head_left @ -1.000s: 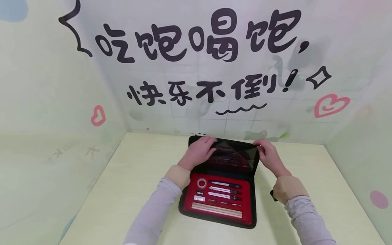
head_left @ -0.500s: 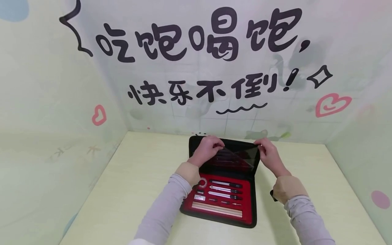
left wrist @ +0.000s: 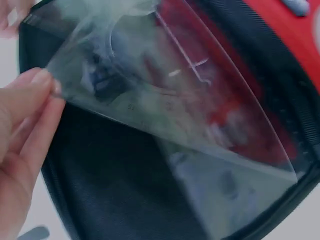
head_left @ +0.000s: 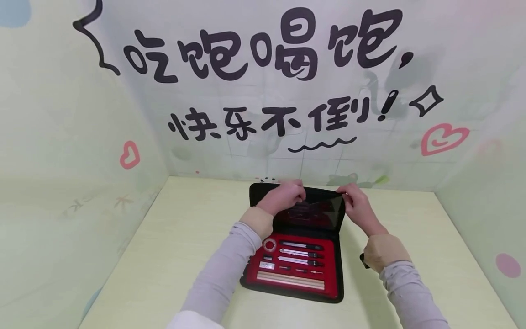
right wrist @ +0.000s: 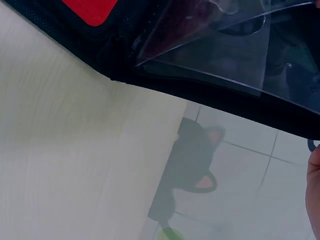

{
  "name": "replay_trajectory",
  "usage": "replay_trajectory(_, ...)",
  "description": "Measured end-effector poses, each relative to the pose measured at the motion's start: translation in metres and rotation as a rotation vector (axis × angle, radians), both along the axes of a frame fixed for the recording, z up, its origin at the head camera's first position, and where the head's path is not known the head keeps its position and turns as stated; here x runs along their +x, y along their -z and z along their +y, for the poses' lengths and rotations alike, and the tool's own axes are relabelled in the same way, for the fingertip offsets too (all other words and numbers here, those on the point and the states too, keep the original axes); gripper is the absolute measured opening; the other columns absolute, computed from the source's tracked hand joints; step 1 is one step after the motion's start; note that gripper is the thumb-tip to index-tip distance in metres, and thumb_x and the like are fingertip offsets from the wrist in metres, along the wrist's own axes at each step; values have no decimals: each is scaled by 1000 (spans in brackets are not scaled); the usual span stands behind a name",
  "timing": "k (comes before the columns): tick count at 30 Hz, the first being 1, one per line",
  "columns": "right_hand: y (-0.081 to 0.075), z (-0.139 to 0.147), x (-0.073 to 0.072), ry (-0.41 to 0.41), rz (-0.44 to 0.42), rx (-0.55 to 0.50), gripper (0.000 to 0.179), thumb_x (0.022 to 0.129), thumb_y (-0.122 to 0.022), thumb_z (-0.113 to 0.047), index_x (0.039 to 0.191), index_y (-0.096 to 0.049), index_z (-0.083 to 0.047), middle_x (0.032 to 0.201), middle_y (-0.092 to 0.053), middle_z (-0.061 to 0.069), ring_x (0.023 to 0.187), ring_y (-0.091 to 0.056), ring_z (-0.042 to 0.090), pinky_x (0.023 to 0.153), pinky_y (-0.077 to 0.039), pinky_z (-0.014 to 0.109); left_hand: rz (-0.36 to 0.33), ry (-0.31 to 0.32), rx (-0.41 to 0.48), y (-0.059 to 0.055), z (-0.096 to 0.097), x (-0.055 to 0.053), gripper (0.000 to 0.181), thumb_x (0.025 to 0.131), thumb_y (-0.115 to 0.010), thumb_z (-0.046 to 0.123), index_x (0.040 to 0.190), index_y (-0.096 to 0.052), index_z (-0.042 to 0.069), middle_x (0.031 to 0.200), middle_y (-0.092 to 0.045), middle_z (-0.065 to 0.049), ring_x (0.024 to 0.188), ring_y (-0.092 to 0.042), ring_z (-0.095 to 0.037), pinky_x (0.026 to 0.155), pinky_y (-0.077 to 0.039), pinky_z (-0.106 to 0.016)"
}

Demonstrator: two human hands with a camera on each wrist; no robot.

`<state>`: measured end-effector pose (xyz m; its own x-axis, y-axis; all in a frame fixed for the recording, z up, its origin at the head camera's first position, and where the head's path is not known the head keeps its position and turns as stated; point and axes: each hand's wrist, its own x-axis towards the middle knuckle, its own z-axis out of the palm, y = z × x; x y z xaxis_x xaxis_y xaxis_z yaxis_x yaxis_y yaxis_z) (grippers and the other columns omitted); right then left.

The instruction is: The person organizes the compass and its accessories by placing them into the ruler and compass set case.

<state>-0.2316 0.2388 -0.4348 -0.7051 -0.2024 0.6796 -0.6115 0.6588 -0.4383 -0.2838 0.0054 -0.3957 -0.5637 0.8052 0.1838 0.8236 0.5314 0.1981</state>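
Observation:
A black zip case [head_left: 287, 294] lies unfolded on the table, its lid [head_left: 260, 192] raised at the back. Pinched between thumb and fingers of my left hand [head_left: 285, 196] is a clear plastic set square [left wrist: 145, 112], lying slanted across the inside of the lid. In the left wrist view the left fingertips [left wrist: 42, 82] hold its edge. My right hand [head_left: 358, 202] grips the lid's upper right corner. Red lining in the case's lower half carries a round ring [head_left: 269, 245], compasses [head_left: 299, 253], an eraser [head_left: 267, 265] and wooden pencils [head_left: 290, 280].
Behind the case rises a pale wall [head_left: 213, 160] with black Chinese lettering, close to the lid. Side walls stand left and right. Light table surface [head_left: 181, 228] extends on both sides of the case.
My left hand has moved right along the lid's top, going from spread fingers to a pinch on the set square. The right hand keeps its hold on the lid corner.

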Motion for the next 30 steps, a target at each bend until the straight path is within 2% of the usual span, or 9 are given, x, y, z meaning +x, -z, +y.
replay_trajectory(6, 2, 1, 1, 8, 12, 2, 28, 72, -48, 27, 83, -59, 4, 76, -51, 12, 62, -38, 12, 57, -33, 22, 62, -68, -12, 12, 5, 11, 13, 83, -62, 1, 86, -71, 10, 86, -56, -4, 80, -60, -14, 70, -49, -19)
replay_trajectory(13, 3, 0, 2, 3, 31, 2, 27, 71, -48, 26, 83, -58, 4, 77, -54, 14, 64, -41, 16, 59, -35, 23, 33, -140, -21, 15, 7, 15, 11, 84, -62, 4, 88, -70, 10, 90, -56, -5, 80, -62, -15, 71, -50, -20)
replay_trajectory(16, 3, -2, 2, 8, 22, 7, 27, 71, -49, 26, 83, -58, 4, 78, -54, 14, 64, -42, 16, 60, -35, 23, 49, -168, -44, 17, 5, 17, 12, 85, -61, 6, 90, -70, 12, 91, -56, -4, 81, -62, -13, 71, -50, -19)
replay_trajectory(20, 5, -2, 4, 24, 13, 9, 26, 72, -50, 25, 84, -58, 4, 79, -55, 15, 64, -43, 17, 58, -37, 26, 178, -138, -51, 13, 0, 23, 13, 85, -60, 9, 93, -69, 15, 92, -56, -1, 71, -61, -10, 60, -51, -20)
replay_trajectory(22, 5, -2, 4, 27, 10, 2, 25, 72, -50, 25, 84, -58, 4, 80, -56, 15, 65, -44, 17, 59, -37, 26, 268, -135, 2, 9, -6, 23, 15, 85, -59, 10, 96, -67, 15, 92, -58, 0, 62, -59, -11, 52, -49, -21)
replay_trajectory(24, 4, -2, 3, 29, 6, -2, 24, 73, -50, 24, 85, -59, 5, 81, -56, 16, 65, -44, 18, 60, -36, 25, 308, -189, 90, 2, -16, 18, 18, 83, -59, 9, 98, -66, 13, 94, -60, -1, 65, -59, -14, 51, -49, -24)
replay_trajectory(26, 3, -1, 2, 28, 3, 5, 24, 74, -50, 23, 86, -59, 4, 82, -56, 16, 67, -45, 18, 61, -36, 25, 283, -282, 150, -4, -30, 11, 20, 83, -60, 12, 102, -65, 10, 98, -62, -4, 76, -61, -19, 59, -51, -29)
replay_trajectory(28, 1, 0, 3, 21, -4, 20, 24, 74, -50, 23, 86, -59, 4, 83, -56, 16, 67, -45, 18, 61, -37, 26, 183, -368, 141, -7, -45, 4, 20, 85, -60, 14, 103, -65, 8, 101, -63, -6, 88, -60, -22, 70, -51, -33)
replay_trajectory(30, 0, 2, 4, 16, -13, 46, 24, 74, -51, 22, 87, -59, 4, 83, -57, 15, 66, -45, 18, 60, -39, 30, 51, -408, 87, -8, -59, 1, 21, 87, -59, 15, 104, -65, 6, 103, -64, -9, 97, -59, -24, 82, -48, -36)
